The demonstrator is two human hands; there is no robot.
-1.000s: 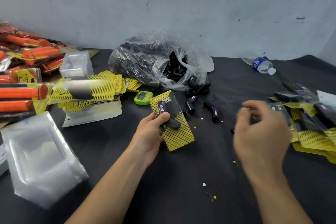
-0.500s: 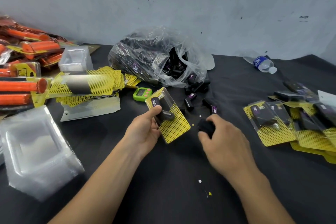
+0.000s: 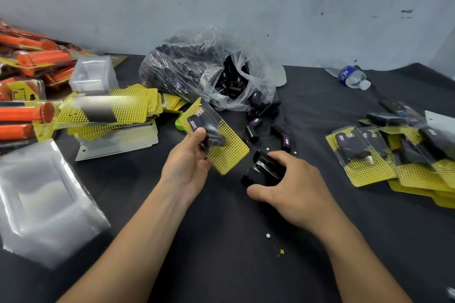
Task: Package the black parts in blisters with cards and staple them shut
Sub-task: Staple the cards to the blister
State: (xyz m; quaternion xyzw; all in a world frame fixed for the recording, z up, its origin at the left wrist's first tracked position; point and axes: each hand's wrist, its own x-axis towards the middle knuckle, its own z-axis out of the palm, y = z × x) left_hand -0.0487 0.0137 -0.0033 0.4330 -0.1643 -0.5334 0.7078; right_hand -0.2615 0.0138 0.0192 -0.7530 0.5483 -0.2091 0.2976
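Note:
My left hand [image 3: 188,165] grips a filled blister pack [image 3: 222,145] with a yellow dotted card and a black part inside, held tilted above the black table. Just to its right, my right hand [image 3: 293,189] curls around a black stapler [image 3: 264,167] at the table's middle. Loose black parts [image 3: 283,136] lie behind the stapler. A clear plastic bag [image 3: 197,66] full of black parts sits at the back centre. A stack of yellow cards [image 3: 110,106] lies at the left. Finished packs [image 3: 359,155] are piled at the right.
Empty clear blisters [image 3: 46,204] are stacked at the near left, with another stack [image 3: 93,71] further back. Orange-handled packaged items [image 3: 27,110] fill the far left. A water bottle [image 3: 349,76] lies at the back right. A green timer [image 3: 179,124] peeks out behind the held pack.
My right hand came back from the finished pile on the right to the table's middle and closed around the stapler. The left hand has lifted the pack slightly.

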